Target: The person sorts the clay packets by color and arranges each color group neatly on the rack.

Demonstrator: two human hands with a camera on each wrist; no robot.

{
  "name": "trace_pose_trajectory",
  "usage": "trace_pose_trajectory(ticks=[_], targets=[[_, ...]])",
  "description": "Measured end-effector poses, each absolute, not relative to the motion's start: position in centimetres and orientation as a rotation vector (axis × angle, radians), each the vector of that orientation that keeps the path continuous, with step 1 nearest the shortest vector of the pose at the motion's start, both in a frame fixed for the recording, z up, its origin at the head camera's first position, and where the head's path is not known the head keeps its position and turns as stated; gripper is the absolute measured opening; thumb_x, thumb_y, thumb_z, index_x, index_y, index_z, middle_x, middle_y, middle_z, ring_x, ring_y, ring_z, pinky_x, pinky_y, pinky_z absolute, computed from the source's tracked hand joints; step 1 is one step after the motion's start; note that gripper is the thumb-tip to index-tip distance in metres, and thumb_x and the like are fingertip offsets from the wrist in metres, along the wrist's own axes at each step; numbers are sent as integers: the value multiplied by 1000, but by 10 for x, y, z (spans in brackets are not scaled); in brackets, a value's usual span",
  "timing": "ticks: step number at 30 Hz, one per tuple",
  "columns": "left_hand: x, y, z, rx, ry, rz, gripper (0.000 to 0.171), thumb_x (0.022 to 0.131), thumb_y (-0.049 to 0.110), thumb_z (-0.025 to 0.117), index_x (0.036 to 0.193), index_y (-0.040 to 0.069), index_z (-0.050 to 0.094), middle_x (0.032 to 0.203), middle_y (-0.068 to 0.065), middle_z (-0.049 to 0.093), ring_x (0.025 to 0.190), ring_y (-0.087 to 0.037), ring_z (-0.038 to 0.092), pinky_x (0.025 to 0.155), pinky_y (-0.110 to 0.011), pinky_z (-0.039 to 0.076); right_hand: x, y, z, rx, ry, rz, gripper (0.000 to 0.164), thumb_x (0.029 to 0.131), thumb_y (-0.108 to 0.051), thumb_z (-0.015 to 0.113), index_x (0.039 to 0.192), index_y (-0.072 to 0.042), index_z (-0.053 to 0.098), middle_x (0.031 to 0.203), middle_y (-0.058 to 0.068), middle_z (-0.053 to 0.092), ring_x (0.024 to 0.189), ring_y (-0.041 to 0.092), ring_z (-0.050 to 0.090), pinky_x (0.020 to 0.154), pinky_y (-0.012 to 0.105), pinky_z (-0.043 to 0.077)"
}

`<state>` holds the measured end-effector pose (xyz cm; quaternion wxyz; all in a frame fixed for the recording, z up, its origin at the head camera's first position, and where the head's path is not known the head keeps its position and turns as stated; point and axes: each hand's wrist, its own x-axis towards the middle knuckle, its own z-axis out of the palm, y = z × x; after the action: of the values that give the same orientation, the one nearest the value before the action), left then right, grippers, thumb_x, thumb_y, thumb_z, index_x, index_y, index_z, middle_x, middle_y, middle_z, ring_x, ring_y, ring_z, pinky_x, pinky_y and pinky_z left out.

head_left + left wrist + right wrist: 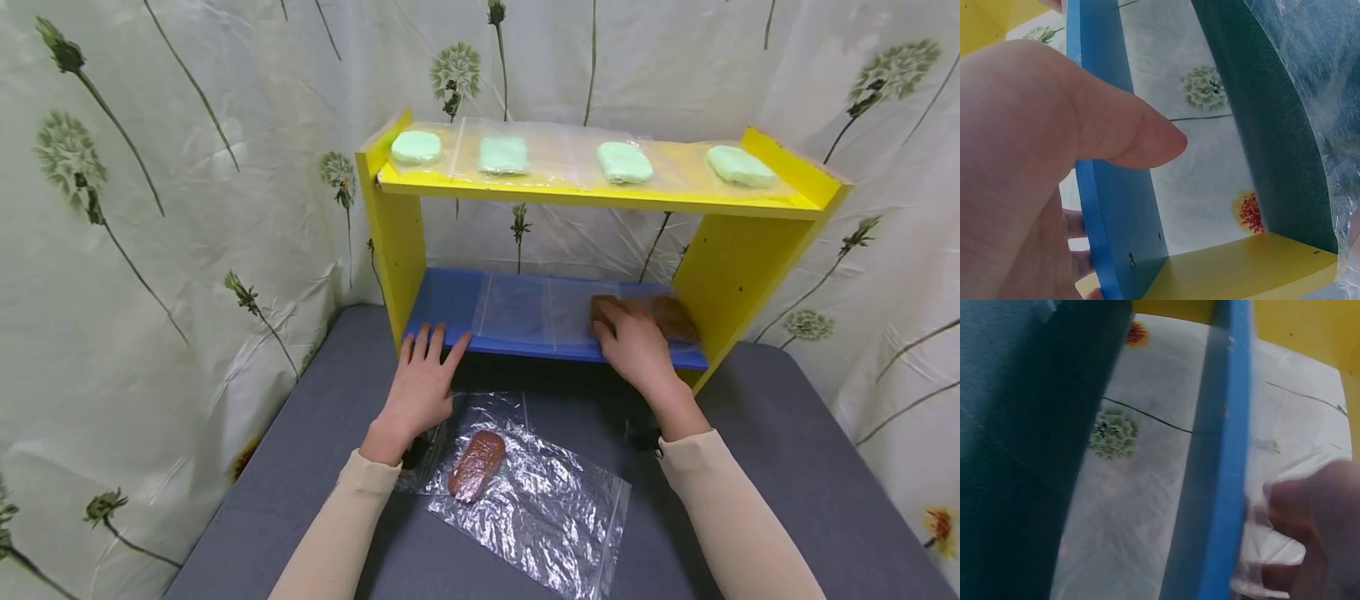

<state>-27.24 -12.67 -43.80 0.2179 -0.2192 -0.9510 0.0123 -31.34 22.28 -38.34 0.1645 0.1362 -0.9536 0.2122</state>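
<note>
A blue lower shelf (525, 346) spans a yellow stand. My left hand (420, 387) rests its spread, fairly straight fingers on the shelf's left front; in the left wrist view the thumb (1147, 134) lies on the other side of the blue board from the fingers. Over a brown block (602, 308) in clear plastic on the shelf, my right hand (637, 342) touches it and partly hides it. Blur in the right wrist view hides whether the fingers pinch it. Another brown block (675, 318) lies to the right. A reddish-brown block (477, 465) sits in a clear zip bag (555, 508) on the table.
The yellow top shelf (540, 192) bears several pale green blocks (502, 155) in clear bags. Yellow side walls (397, 250) close both ends of the stand. Beneath lies a dark grey table (300, 467); a flower-printed curtain (187, 250) hangs behind.
</note>
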Motion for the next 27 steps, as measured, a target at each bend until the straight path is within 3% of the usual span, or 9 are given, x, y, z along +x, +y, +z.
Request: trace_pose_trajectory(ticks=[3,8,15,27], targets=[[-273,-126,-438,-604,-2630,36,81,85,18,63,159,20,32,155,-26,29,143,-46,27,114,-61,23,-311,221,-388,467,-2816,523,49,107,-27,48,151,-6,46,154,26,34,136,53,34,105,68,32],[-272,-125,-438,-610,-2624,36,80,85,18,63,159,19,32,155,-26,29,143,-47,27,114,-62,24,-308,224,-390,502,-2905,451,53,109,-30,42,157,-7,36,161,29,17,142,54,23,108,70,27],[-272,-126,-438,-603,-2639,42,82,85,19,64,160,20,30,156,-26,28,144,-46,26,115,-61,22,-307,231,-390,535,-2938,414,58,110,-35,39,160,-7,28,162,30,13,147,52,14,111,68,22],[-273,-126,-439,-605,-2624,42,83,83,19,65,159,19,31,155,-26,29,142,-47,28,113,-62,24,-310,235,-397,594,-2901,342,60,110,-34,37,160,-5,23,163,29,10,149,48,12,117,62,13]])
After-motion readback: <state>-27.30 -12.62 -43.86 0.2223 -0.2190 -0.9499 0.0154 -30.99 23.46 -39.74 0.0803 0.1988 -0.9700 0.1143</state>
